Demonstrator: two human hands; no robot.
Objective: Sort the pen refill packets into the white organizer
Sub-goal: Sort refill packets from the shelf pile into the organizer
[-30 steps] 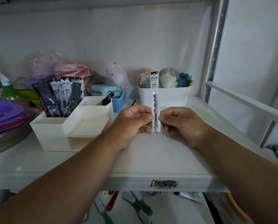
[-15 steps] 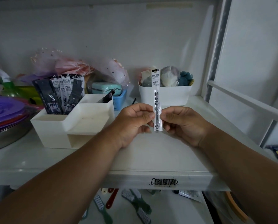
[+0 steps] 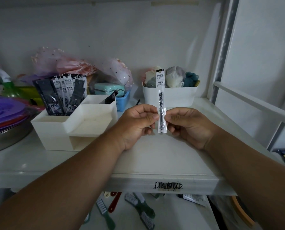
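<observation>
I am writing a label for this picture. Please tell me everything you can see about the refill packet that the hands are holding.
The refill packet is a long, narrow sleeve, seemingly thin plastic, white with a dark band at the top and black Chinese print down its length. A dark refill shows through its clear lower part. It stands upright above the shelf, in front of a white bin. The left hand and right hand pinch its lower half from each side. Nothing else touches it.

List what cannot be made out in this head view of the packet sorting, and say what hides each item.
- Head view: lower edges of the refill packet, covered by the left hand and right hand.
- Bottoms of the stored packets, behind the white organizer wall.
- Small print on the held packet: too small.
- Purple plates: cut off by the left edge.
</observation>
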